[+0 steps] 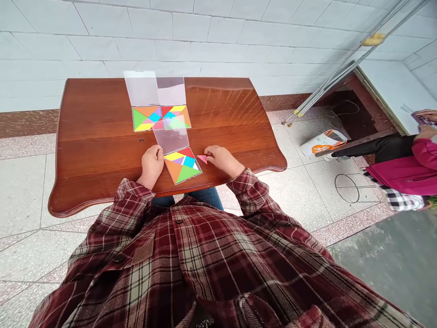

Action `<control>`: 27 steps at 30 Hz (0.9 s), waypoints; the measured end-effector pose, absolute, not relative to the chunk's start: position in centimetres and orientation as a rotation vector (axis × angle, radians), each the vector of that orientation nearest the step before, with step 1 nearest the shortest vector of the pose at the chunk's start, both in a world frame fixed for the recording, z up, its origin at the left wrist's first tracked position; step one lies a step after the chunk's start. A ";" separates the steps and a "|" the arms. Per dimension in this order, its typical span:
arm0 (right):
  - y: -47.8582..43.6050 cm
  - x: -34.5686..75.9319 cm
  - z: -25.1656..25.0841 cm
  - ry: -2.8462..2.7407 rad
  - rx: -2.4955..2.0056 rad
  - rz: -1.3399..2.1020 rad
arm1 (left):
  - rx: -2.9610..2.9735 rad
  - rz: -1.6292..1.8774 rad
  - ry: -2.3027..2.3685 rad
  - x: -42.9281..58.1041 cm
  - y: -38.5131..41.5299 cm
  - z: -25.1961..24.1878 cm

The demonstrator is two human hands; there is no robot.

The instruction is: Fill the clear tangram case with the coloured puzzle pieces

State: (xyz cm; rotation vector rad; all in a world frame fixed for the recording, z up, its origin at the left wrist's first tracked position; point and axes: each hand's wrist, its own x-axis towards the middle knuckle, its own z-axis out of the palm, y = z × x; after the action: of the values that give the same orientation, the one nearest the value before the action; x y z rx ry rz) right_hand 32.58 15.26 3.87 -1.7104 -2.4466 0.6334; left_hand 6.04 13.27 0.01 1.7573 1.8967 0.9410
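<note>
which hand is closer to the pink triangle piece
Right. The right hand touches the pink triangle piece; the left hand is farther off, on the other side of the tangram tray.

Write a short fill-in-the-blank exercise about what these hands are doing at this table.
The hand touching the small pink tangram triangle is the person's ____ one. The table under the clear tangram cases is made of ____. Those cases hold ____ square sets of coloured pieces in all.

Missing words: right; wood; three.
</note>
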 end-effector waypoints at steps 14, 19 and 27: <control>12.9 28.2 3.8 -2.655 -1.612 0.557 | 1.776 0.933 1.896 6.1 13.1 0.3; 13.0 28.3 4.1 -2.605 -1.595 0.584 | 1.778 0.938 1.891 6.1 13.2 0.2; 13.3 27.4 3.8 -2.615 -1.588 0.578 | 1.777 0.940 1.890 6.1 13.1 0.2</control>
State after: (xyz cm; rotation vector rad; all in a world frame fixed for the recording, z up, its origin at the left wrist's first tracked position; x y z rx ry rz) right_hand 27.35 13.28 3.82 -1.5884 -2.6149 0.5780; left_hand 6.11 13.14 0.24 1.7768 1.8898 0.9405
